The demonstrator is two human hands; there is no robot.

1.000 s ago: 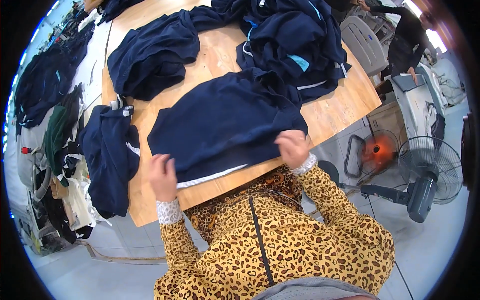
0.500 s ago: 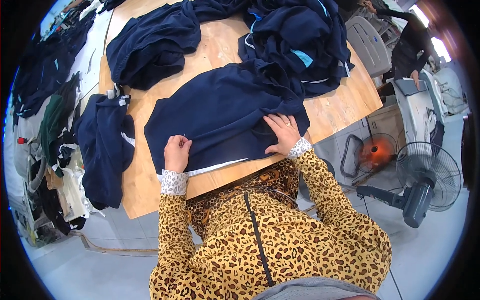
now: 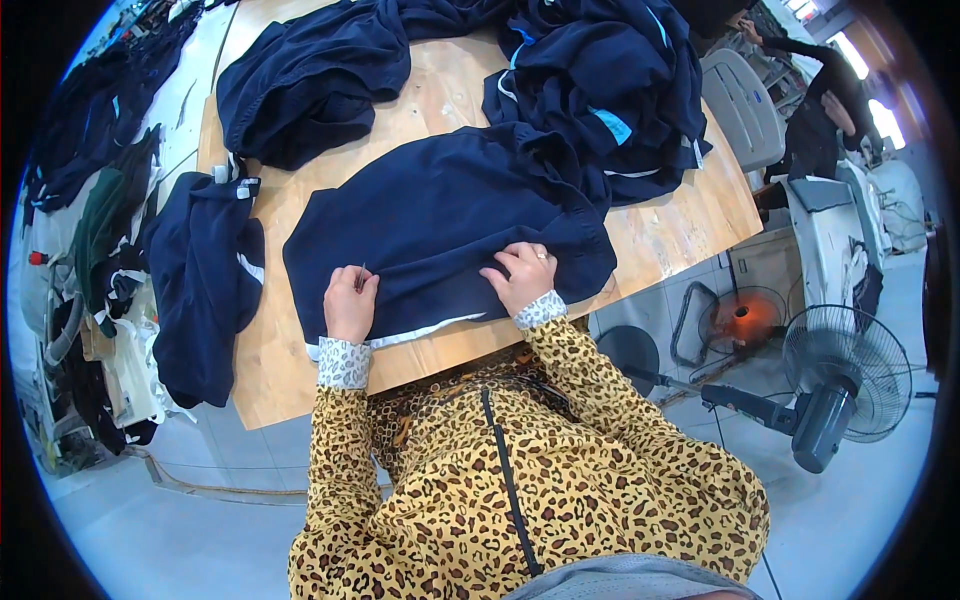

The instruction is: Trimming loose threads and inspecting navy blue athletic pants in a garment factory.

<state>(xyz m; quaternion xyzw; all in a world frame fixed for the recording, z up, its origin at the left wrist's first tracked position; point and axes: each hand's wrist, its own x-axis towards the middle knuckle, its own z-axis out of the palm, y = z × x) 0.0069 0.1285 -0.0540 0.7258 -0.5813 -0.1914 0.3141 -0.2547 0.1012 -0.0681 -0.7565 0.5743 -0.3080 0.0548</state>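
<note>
A navy-blue cloth garment (image 3: 440,215) lies spread, with some creases, at the near side of a pale wooden worktop (image 3: 270,360). A narrow white fabric strip (image 3: 425,334) shows along its near edge, towards 7 o'clock.

Clock positions are taken from the middle of that garment. At 8 o'clock the left hand (image 3: 350,303) is over the cloth, thumb and fingertips drawn together on a slim dark pointed item (image 3: 362,275), too small to identify. At 4 o'clock the right hand (image 3: 524,275), a ring on one finger, rests on the garment with fingers bent and thumb apart from them; whether it pinches any cloth cannot be told. Both wrists have pale spotted cuffs, below yellow leopard-print sleeves (image 3: 345,440).

Between 10 and 11 o'clock sits a crumpled navy cloth heap (image 3: 315,85). Between 1 and 2 o'clock, right by the spread garment, is a bigger navy pile with light-blue strips (image 3: 645,110). Between 8 and 9 o'clock, a folded navy piece with white tags (image 3: 200,290) hangs over the worktop's edge.

Further out, a grey plastic chair (image 3: 742,105) stands at 2 o'clock, and a dark grey standing fan (image 3: 825,425) between 3 and 4.
</note>
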